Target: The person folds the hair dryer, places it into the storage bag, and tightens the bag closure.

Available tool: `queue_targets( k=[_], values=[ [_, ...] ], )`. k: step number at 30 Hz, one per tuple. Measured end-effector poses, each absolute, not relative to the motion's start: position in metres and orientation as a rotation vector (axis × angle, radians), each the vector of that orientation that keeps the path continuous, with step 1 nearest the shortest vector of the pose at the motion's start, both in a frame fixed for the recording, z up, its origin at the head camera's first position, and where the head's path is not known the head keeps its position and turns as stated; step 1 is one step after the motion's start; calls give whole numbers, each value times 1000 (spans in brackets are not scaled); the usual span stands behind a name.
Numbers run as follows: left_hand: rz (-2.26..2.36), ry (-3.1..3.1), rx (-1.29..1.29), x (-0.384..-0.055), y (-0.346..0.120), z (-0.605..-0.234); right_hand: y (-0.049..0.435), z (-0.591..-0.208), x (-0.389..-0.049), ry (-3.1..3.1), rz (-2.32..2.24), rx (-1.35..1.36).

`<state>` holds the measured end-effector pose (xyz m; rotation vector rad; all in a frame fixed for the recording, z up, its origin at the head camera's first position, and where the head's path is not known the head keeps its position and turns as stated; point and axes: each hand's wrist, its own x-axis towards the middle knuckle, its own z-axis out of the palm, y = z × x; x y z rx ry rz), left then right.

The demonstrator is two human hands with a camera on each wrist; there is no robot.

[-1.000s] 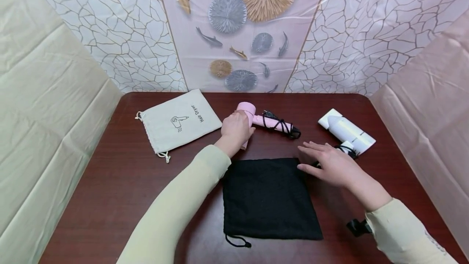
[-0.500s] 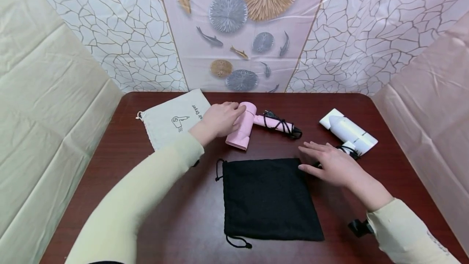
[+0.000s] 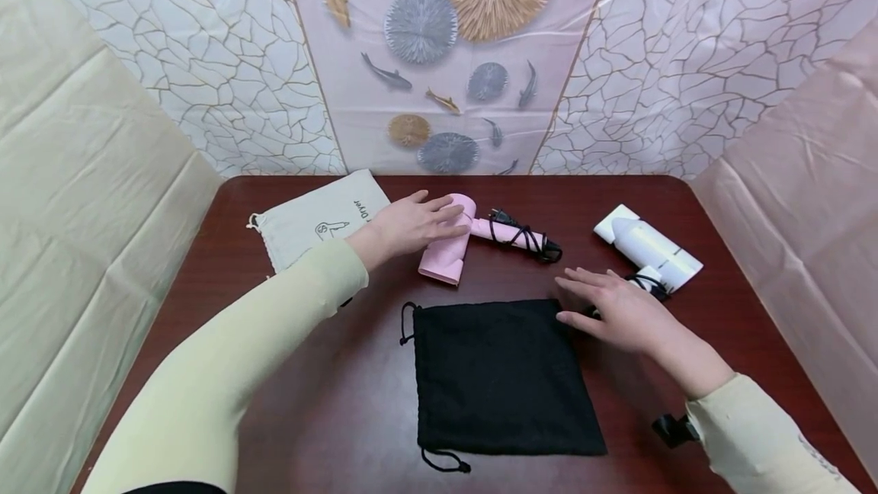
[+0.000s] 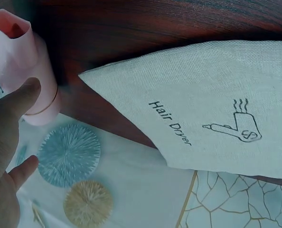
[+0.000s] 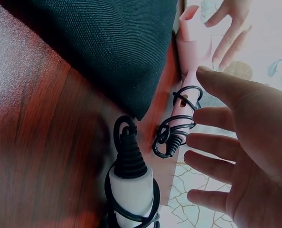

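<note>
A pink hair dryer (image 3: 444,256) lies at the back middle of the table, its handle wrapped in a black cord. My left hand (image 3: 411,226) is over its barrel with fingers spread, overlapping it in the head view. In the left wrist view the thumb (image 4: 24,97) shows in front of the pink barrel. My right hand (image 3: 620,309) hovers with straight fingers between the black drawstring bag (image 3: 504,380) and a white hair dryer (image 3: 655,250). The right wrist view shows that palm holding nothing, with the white handle (image 5: 131,192) and its black cord below.
A cream drawstring bag (image 3: 302,223) printed "Hair Dryer" lies at the back left, partly behind my left arm. Patterned cloth (image 3: 439,59) hangs behind the table's far edge, and plain cloth walls (image 3: 75,212) flank both sides.
My left hand has let go of the pink hair dryer and shifted left, its fingers now spread; the dryer stays in place. The right hand has hardly moved.
</note>
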<state>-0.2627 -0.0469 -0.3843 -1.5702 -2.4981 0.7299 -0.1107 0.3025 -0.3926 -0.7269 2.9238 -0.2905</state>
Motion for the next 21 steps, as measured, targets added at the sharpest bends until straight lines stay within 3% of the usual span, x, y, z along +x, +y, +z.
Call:
queue_targets(
  k=[21],
  values=[
    [662,-2463,-1542,-255,-51,-399,300,-388,-114,2895,-315,-724]
  ],
)
